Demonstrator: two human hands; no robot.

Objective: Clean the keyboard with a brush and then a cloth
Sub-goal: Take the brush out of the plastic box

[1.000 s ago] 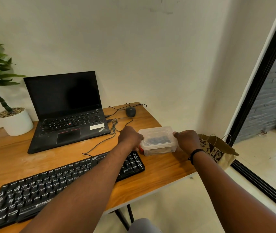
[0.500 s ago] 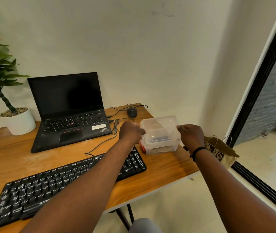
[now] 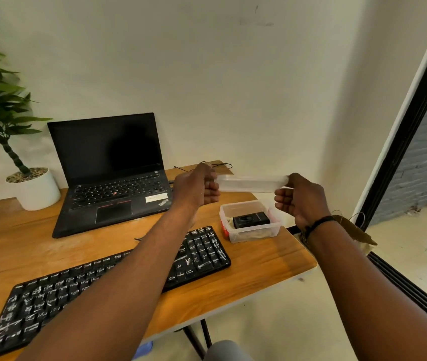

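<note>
Hands first: your left hand [image 3: 198,187] and right hand [image 3: 301,198] each pinch one short end of the clear lid [image 3: 250,183], fingers curled closed on its rim, holding it level in the air above the open plastic box [image 3: 251,221]. That box sits on the counter [image 3: 259,261] near its right corner, just beyond the right end of the keyboard [image 3: 108,280]. Inside it you can see a black object lying on something pale; whether either is the brush or the cloth cannot be told. Mind where you set the lid down: the box stands close to the counter edge, and a careless sweep of your right wrist could nudge it off toward the paper bag [image 3: 355,227] beside the counter. A thin, slick lid gripped only at its tips could also flex and slip, probably dropping onto the box or the keys. The keyboard lies flat on the counter with its long axis running from the near left corner diagonally up toward the box, keys facing up; your left forearm crosses above its right half. It sits in front of the open laptop [image 3: 110,173], apart from it.
</note>
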